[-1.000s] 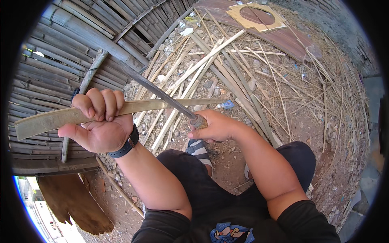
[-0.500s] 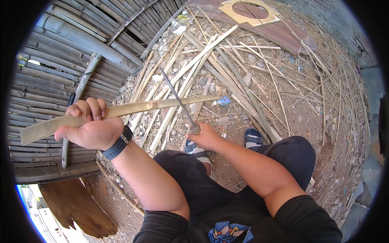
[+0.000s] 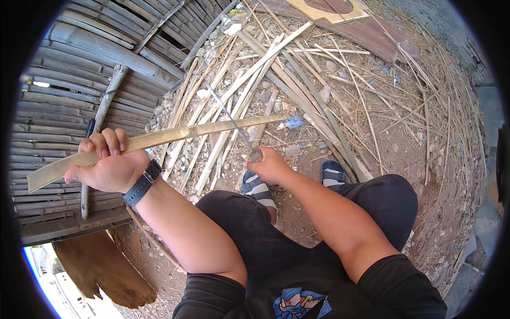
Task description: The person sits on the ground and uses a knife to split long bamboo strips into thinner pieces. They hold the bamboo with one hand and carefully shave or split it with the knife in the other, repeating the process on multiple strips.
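Shaving a bamboo strip [image 3: 159, 141]: left hand [image 3: 109, 167] fisted around its near end, holding it level over the littered ground [image 3: 404, 149]; right hand [image 3: 271, 167] wrapped around a knife [image 3: 234, 119] whose blade crosses the strip. Best done, by judgement, with shallow strokes away from the body, fingers behind the edge.

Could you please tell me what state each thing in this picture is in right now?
Left hand: closed around the bamboo strip.
Right hand: closed on the knife handle.
Bamboo strip: held up roughly level, off the ground.
Knife: blade raised, crossing the strip.
Wristwatch: strapped on the left wrist.
Bamboo offcuts: lying loose on the dirt.
Sandals: worn on both feet.
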A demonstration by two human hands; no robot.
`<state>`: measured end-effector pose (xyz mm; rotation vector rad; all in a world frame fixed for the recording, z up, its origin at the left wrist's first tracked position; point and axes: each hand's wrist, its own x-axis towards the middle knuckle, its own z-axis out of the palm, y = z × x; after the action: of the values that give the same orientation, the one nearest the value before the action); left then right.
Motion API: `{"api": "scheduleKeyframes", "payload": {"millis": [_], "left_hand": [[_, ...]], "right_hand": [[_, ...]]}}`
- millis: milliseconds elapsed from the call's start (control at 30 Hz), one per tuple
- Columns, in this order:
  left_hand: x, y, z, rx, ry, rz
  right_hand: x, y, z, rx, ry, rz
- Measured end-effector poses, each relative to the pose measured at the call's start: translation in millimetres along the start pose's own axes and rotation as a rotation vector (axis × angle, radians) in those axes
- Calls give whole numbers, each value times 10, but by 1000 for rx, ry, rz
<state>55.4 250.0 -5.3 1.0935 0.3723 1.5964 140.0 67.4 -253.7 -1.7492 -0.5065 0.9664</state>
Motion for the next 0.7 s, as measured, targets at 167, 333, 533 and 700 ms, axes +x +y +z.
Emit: {"api": "scheduleKeyframes", "payload": {"millis": [167,333,533,700], "left_hand": [[-113,30,154,-7,-32,15],[-20,-6,36,-56,-66,-18],[-91,30,87,-22,-89,-3],[-86,30,83,-60,-102,-28]], "right_hand": [[81,-24,-104,-201,-33,-91],[240,636,-363,-242,80,214],[91,-198,-118,-279,45,-159],[228,453,-191,-258,105,-15]]}}
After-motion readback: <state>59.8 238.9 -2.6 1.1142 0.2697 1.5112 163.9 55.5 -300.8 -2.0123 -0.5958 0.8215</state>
